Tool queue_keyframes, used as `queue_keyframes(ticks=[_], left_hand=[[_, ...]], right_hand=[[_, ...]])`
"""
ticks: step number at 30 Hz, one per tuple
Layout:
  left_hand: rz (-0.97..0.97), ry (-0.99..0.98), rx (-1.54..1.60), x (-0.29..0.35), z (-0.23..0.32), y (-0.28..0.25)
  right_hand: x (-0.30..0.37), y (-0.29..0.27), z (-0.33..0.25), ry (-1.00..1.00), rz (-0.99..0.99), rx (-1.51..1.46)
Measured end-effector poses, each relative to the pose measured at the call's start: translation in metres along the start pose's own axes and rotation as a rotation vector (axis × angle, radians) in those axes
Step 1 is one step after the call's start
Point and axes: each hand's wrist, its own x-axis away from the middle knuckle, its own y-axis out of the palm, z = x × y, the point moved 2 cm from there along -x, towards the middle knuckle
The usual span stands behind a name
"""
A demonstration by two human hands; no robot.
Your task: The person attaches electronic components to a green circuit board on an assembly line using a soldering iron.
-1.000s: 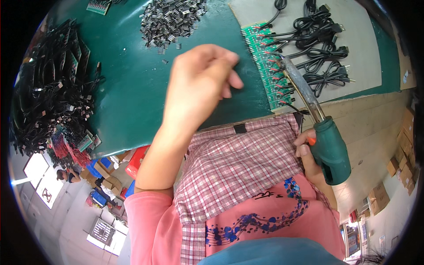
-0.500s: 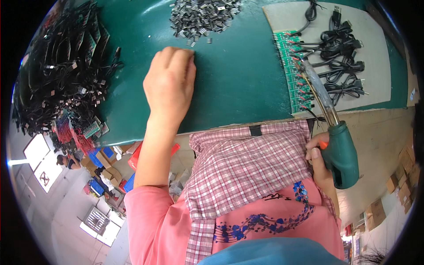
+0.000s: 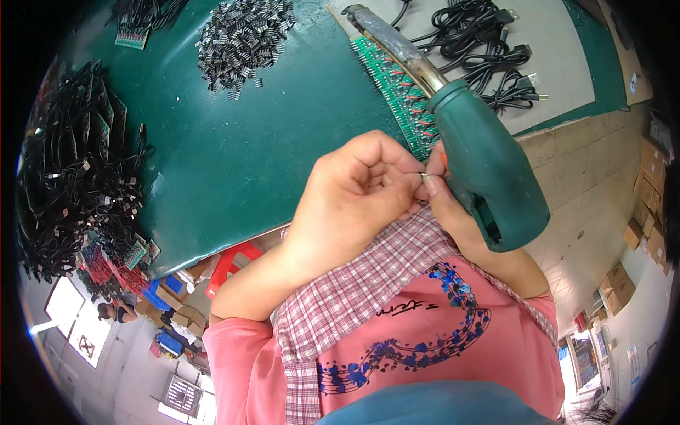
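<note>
Green tabletop (image 3: 212, 163) behind, left hand (image 3: 365, 180) and right hand (image 3: 446, 204) pinch something tiny (image 3: 424, 175).

Cable pile (image 3: 64, 177) L, PCBs (image 3: 392, 91) R, parts heap (image 3: 244, 42) btwn, on tbl (image 3: 212, 170).

Past the edge of the green table (image 3: 234, 177), pale tiled floor (image 3: 567, 177) at right, with brown cardboard boxes (image 3: 616, 289) toward the rim. At lower left, white-bright window panes (image 3: 62, 303), then a louvred panel (image 3: 183, 394) (also ringed with glare), and more boxes (image 3: 189, 319) beside a blue bin (image 3: 170, 343).
</note>
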Motion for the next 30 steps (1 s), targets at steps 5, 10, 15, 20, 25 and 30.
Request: queue_keyframes(ticks=[5, 10, 15, 20, 25, 30], left_hand=[[0.058, 0.004, -0.245, -0.001, 0.003, 0.004], [0.232, 0.000, -0.327, -0.024, 0.023, -0.015], [0.318, -0.050, -0.372, -0.041, 0.027, -0.026], [0.340, -0.062, -0.372, -0.044, 0.025, -0.028], [0.355, -0.051, -0.389, -0.044, 0.025, -0.026], [0.360, -0.037, -0.421, -0.044, 0.024, -0.028]], right_hand=[[-0.002, -0.002, 0.004, -0.115, 0.020, 0.034], [0.013, -0.018, 0.007, 0.172, -0.001, -0.176], [0.042, -0.030, 0.022, 0.364, -0.094, -0.277], [0.057, -0.027, 0.024, 0.337, -0.108, -0.093], [0.058, -0.026, 0.026, 0.316, -0.171, -0.149], [0.055, -0.021, 0.027, 0.279, -0.109, -0.206]])
